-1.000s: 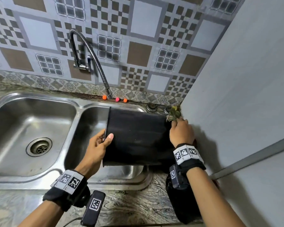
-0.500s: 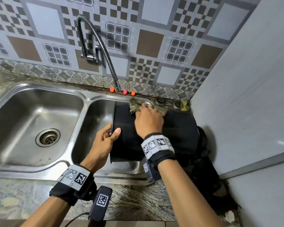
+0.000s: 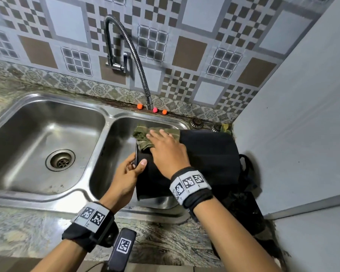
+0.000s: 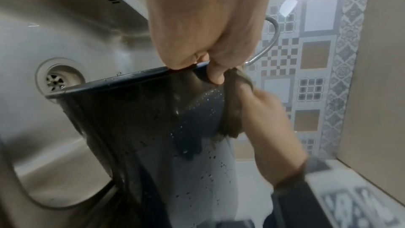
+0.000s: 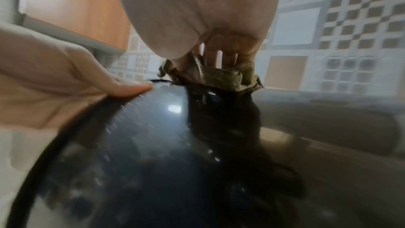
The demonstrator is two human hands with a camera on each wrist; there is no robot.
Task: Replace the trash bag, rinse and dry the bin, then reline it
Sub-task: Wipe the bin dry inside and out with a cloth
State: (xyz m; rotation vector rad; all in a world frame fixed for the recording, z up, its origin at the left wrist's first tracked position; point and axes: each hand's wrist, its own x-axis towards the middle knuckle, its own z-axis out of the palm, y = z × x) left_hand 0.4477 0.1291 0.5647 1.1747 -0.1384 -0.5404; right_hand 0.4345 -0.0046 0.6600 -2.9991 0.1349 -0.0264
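A wet black bin lies on its side over the right sink basin, mouth facing left. My left hand grips the rim, thumb outside on the wall and fingers inside. My right hand presses a crumpled olive-green cloth with straight fingers against the bin's upper wall, close to the rim. The left wrist view shows the bin beaded with drops, my left hand on its rim and the cloth beside it. In the right wrist view the cloth sits under my right hand.
A flexible steel faucet arches above the basins. The left basin has a drain. A black bag lies crumpled on the counter by a grey side panel. Three small coloured balls sit behind the sink.
My right hand has slid the cloth leftward along the bin, from its base end by the panel to the wall near the rim. My left hand has kept its hold on the rim.
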